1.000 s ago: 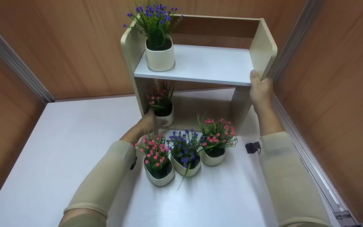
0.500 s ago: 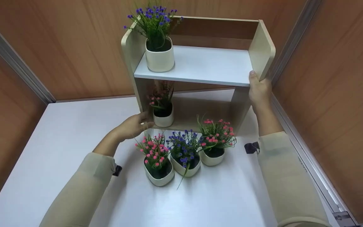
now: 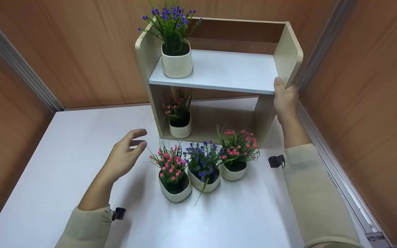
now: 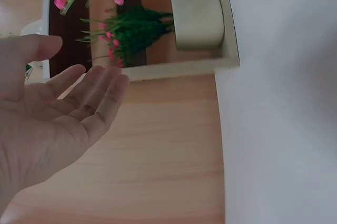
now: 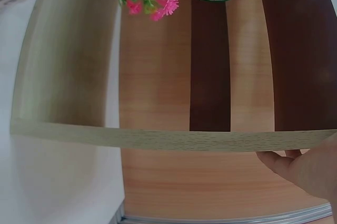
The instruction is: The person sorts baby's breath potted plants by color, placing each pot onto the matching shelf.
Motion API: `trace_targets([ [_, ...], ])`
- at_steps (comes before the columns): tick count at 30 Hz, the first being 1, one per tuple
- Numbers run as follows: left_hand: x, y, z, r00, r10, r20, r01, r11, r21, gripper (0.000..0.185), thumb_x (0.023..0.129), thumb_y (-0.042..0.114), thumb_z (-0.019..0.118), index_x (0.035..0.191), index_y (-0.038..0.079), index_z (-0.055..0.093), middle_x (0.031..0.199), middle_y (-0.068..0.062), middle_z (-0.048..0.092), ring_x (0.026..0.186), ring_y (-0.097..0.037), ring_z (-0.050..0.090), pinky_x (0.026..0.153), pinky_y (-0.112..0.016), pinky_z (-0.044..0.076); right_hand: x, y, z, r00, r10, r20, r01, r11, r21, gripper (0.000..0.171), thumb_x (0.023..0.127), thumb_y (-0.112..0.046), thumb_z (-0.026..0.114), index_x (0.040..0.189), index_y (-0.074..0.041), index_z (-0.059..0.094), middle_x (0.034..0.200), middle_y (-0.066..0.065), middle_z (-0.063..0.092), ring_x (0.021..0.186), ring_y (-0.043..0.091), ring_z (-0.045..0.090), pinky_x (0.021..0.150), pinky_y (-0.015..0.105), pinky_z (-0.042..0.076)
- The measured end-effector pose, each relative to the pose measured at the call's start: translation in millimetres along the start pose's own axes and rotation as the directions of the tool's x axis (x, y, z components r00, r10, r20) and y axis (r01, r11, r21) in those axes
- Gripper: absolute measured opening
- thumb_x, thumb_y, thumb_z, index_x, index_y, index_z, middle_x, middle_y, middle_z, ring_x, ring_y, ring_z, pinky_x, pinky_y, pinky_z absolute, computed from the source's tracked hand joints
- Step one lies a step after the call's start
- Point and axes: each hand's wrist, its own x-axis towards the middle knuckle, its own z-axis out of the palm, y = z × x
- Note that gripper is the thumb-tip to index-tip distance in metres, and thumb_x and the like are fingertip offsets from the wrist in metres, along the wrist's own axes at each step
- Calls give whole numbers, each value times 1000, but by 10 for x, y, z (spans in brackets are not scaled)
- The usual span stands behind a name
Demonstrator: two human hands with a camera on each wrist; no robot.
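My left hand [image 3: 122, 156] is in the air left of the shelf, fingers loosely bent, with nothing in it. In the left wrist view its palm [image 4: 47, 124] shows, apart from the shelf's side edge. My right hand [image 3: 286, 101] grips the right side panel of the small two-tier shelf [image 3: 233, 70], thumb at the front edge. A white pot with pink flowers [image 3: 180, 129] stands at the left end of the lower tier. Above it, on the white upper board, is a pot with purple flowers [image 3: 177, 65].
Before the shelf, three white pots stand close together on the white table [image 3: 81, 148]: one with pink flowers [image 3: 174, 194], one with blue-purple flowers [image 3: 203, 184], another with pink flowers [image 3: 233, 172]. Wood-grain walls [image 3: 91, 51] enclose the back and sides.
My left hand has let go of the pot on the lower tier and drawn back to the left, toward me. My right hand stays on the shelf's side.
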Motion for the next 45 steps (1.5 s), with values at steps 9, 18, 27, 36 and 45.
trace_targets([
  [9,-589,-3,197,988,-67,-138,54,994,-97,49,112,18,57,160,9,46,166,-12,51,148,-37,57,120,-57,51,-5,-11,9,1000,5,-8,-5,1000,10,67,114,-40,51,165,-1,30,166,18,45,157,26,43,137,37,28],
  [18,-959,-144,388,973,-184,-142,178,983,-50,63,108,20,67,162,6,39,168,-17,45,148,-44,56,119,-58,51,11,6,7,1000,-26,-2,26,998,57,61,114,-33,51,163,-1,33,167,17,46,160,24,41,138,34,24],
  [27,-1203,-133,619,953,-290,-94,276,951,-136,87,98,29,83,166,9,33,171,-15,39,151,-41,52,121,-57,51,-5,-4,5,1000,-14,-3,14,999,48,63,114,-35,51,165,-3,32,169,16,44,163,25,38,140,37,21],
  [36,-1158,-84,811,946,-323,32,325,944,-61,138,77,58,95,174,6,11,180,-23,24,156,-53,43,123,-65,44,-4,-11,9,1000,1,-7,0,998,65,64,114,-35,51,166,-4,30,170,16,42,164,23,37,139,33,21],
  [45,-1042,-60,990,959,-276,57,272,960,64,149,72,62,96,174,4,5,182,-22,13,167,-45,21,134,-65,25,15,1,15,1000,-1,2,1,999,32,59,115,-37,49,160,0,38,160,15,50,153,22,46,136,35,28],
])
